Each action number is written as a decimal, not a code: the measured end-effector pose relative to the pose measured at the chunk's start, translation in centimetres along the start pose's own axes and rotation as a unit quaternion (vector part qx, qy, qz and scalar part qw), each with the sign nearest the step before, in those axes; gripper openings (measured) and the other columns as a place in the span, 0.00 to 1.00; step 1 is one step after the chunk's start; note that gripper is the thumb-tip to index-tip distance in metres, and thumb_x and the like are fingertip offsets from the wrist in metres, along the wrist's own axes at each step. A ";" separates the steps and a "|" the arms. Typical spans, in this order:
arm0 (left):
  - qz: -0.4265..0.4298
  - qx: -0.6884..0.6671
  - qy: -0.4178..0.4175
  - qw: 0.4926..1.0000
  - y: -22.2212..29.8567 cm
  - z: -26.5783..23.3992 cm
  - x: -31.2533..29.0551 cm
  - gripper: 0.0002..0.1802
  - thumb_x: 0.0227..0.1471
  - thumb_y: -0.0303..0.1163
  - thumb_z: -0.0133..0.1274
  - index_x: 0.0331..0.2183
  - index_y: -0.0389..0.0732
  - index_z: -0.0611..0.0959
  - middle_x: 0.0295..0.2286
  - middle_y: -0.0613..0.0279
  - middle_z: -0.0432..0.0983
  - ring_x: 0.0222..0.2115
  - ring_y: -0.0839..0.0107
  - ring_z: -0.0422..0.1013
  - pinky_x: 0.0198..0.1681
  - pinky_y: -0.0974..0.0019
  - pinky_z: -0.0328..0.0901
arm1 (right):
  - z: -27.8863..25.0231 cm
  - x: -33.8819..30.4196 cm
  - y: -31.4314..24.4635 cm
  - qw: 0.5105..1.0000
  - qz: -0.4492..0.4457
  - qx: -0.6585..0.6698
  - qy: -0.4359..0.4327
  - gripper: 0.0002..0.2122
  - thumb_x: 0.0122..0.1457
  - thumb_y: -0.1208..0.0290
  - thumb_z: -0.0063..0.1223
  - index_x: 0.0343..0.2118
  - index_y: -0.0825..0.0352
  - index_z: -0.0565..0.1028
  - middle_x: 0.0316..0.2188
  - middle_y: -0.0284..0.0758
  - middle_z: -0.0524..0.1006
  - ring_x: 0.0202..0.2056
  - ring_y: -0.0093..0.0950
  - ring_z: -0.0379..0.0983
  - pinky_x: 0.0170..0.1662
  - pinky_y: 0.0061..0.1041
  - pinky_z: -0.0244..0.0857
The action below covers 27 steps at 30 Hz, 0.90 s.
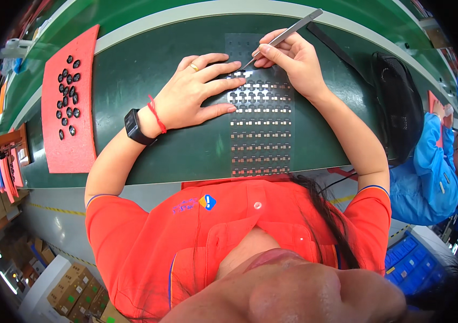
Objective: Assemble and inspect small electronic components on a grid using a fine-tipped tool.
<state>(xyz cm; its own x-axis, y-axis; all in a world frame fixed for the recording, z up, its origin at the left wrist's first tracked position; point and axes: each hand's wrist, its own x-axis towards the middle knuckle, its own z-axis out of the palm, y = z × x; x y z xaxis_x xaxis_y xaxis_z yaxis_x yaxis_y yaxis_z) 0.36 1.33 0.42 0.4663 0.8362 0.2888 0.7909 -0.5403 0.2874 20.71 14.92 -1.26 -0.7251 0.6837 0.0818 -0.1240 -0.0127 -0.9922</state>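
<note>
A clear sheet (261,129) with rows of small dark and silvery pieces lies on the green table in front of me. My left hand (194,89) rests flat with fingers spread, its fingertips on the sheet's left edge. In my right hand (288,56) a pair of metal tweezers (293,31) is pinched like a pen. Its tip points down and left to the sheet, close to my left index fingertip. Whether the tip grips a piece is too small to tell. The sheet's far part holds only faint marks.
On the left a pink foam sheet (70,148) carries several small black round parts (73,90). A glossy black object (398,107) and a dark strap (339,52) lie to the right. Beyond them sits a person in blue (428,172). The green table (148,59) has a pale far edge.
</note>
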 end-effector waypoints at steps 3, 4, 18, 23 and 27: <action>0.007 0.026 -0.002 1.000 0.4 -0.1 -0.1 0.25 0.46 0.43 0.58 0.47 0.49 0.77 0.51 0.62 0.68 0.53 0.60 0.61 0.52 0.55 0.55 | 0.0 0.1 0.0 1.000 -0.001 0.007 0.004 0.09 0.59 0.72 0.51 0.40 0.71 0.70 0.32 0.39 0.76 0.31 0.25 0.77 0.35 0.20 0.70; 0.004 0.032 -0.006 0.999 0.4 -0.1 -0.2 0.25 0.45 0.40 0.59 0.48 0.48 0.77 0.51 0.62 0.67 0.53 0.59 0.61 0.52 0.56 0.56 | 0.0 0.1 -0.1 1.000 -0.002 0.004 0.007 0.09 0.59 0.72 0.51 0.40 0.71 0.70 0.32 0.39 0.76 0.31 0.25 0.77 0.35 0.20 0.70; 0.011 0.038 0.001 0.999 0.1 0.2 -0.1 0.23 0.48 0.45 0.56 0.47 0.51 0.77 0.51 0.62 0.66 0.52 0.61 0.61 0.51 0.55 0.56 | -0.1 0.1 -0.2 1.000 0.020 -0.005 -0.010 0.08 0.59 0.74 0.52 0.39 0.71 0.71 0.31 0.39 0.77 0.30 0.23 0.76 0.35 0.19 0.69; 0.030 0.050 -0.004 0.998 -0.1 0.0 -0.3 0.24 0.49 0.46 0.55 0.48 0.51 0.75 0.51 0.61 0.66 0.52 0.61 0.61 0.51 0.55 0.57 | -0.5 0.3 -0.6 0.999 0.031 0.007 0.012 0.10 0.58 0.72 0.53 0.40 0.71 0.71 0.31 0.39 0.78 0.28 0.22 0.75 0.33 0.17 0.68; -0.001 -0.026 0.035 0.999 0.0 -0.2 -0.7 0.27 0.46 0.45 0.58 0.48 0.48 0.75 0.50 0.58 0.67 0.51 0.60 0.62 0.52 0.56 0.56 | -0.9 0.3 -0.7 0.998 0.038 0.033 0.024 0.11 0.58 0.71 0.53 0.40 0.71 0.71 0.31 0.39 0.78 0.28 0.23 0.76 0.34 0.18 0.69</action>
<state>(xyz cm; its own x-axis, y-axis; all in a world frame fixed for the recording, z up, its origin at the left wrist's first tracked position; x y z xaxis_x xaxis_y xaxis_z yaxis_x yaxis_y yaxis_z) -0.02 0.72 0.45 0.4344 0.8299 0.3500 0.7691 -0.5440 0.3354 21.17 15.80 -0.62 -0.7011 0.7131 -0.0003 -0.1153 -0.1138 -0.9868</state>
